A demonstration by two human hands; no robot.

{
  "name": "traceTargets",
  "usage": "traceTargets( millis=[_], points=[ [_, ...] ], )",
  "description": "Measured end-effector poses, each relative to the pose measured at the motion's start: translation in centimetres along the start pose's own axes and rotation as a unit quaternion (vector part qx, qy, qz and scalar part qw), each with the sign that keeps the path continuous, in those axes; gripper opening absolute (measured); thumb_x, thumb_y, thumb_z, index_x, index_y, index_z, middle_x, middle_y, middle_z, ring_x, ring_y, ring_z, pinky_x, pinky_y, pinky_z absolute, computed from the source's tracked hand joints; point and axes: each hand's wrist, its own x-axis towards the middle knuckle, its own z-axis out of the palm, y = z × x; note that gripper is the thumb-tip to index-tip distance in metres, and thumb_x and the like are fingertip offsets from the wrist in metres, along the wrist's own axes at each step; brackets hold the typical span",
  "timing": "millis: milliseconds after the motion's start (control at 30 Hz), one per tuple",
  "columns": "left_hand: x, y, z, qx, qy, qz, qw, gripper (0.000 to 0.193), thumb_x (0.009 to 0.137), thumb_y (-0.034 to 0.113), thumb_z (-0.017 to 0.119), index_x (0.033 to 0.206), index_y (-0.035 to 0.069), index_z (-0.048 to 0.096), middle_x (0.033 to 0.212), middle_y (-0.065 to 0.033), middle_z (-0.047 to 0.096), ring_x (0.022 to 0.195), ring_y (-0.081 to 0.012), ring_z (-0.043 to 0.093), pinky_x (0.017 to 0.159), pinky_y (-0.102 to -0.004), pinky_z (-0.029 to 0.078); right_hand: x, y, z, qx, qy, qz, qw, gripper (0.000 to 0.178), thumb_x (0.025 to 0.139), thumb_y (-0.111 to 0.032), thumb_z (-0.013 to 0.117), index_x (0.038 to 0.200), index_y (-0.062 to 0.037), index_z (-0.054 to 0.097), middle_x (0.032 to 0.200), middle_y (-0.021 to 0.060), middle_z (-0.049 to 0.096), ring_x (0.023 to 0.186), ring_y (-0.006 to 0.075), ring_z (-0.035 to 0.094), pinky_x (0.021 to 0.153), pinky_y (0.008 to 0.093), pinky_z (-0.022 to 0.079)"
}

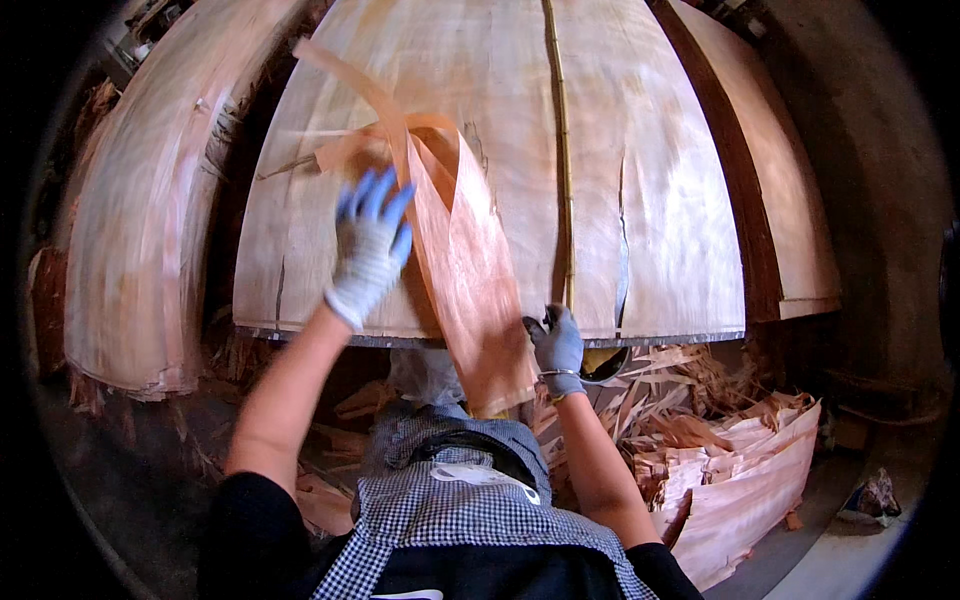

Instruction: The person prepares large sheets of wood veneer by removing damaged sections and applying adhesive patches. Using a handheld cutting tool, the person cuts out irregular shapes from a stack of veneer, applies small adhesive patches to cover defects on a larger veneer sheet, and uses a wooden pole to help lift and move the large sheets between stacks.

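Note:
A long reddish-tan strip of wood veneer (468, 270) lies on a broad stack of pale veneer sheets (660, 230). Its far end curls over in a loop, and its near end hangs past the stack's front edge. My left hand (370, 240), in a white glove with blue fingers, is beside the strip's left side, fingers apart and slightly blurred. At the front edge my right hand (558, 350), in a grey-blue glove with dark fingertips, has its fingers curled between the strip's near end and a thin bamboo stick (564, 160). What it grips is hidden.
Another veneer stack (140, 240) stands at the left, and a narrower stack (790, 200) at the right. Below the front edge, torn veneer scraps (690, 430) pile up beside a curved bundle of sheets (750, 490). A dark round container (607, 368) shows under the edge.

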Motion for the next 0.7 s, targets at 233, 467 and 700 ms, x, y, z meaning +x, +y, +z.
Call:
traceTargets(
  millis=[233, 467, 700],
  points=[
    [-16.1, 6.6, 3.1, -0.297, -0.157, -0.247, 0.909, 0.038, 0.075, 0.007, 0.053, 0.113, 0.004, 0.05, 0.11, -0.0185, 0.052, 0.1, -0.032, 0.051, 0.089, -0.0366, 0.04, -4.5, 4.7, 1.2, 0.033, -0.174, 0.045, 0.983, 0.039, 0.071, -0.038, 0.063, 0.082, -0.0022, 0.052, 0.077, 0.0182, 0.06, 0.074, 0.0373, 0.057, 0.064, 0.0417, 0.046],
    [-18.2, 5.6, 6.0, -0.436, -0.12, -0.342, 0.824, 0.033, 0.08, 0.007, 0.051, 0.112, 0.002, 0.05, 0.105, -0.0167, 0.057, 0.096, -0.0261, 0.055, 0.085, -0.0333, 0.042, -3.7, -0.6, -1.1, -0.089, -0.157, -0.117, 0.977, 0.02, 0.076, -0.024, 0.058, 0.077, -0.0046, 0.054, 0.067, 0.0164, 0.057, 0.068, 0.0339, 0.057, 0.055, 0.0423, 0.043],
    [-18.0, 7.6, 5.7, -0.458, -0.189, -0.375, 0.783, 0.032, 0.083, 0.011, 0.05, 0.113, -0.001, 0.048, 0.104, -0.0156, 0.058, 0.094, -0.0239, 0.055, 0.084, -0.032, 0.042, -4.0, 3.4, 0.5, -0.024, -0.202, -0.077, 0.976, 0.028, 0.071, -0.026, 0.065, 0.084, -0.0045, 0.052, 0.078, 0.0168, 0.058, 0.069, 0.0359, 0.057, 0.059, 0.0415, 0.044]
  ],
)
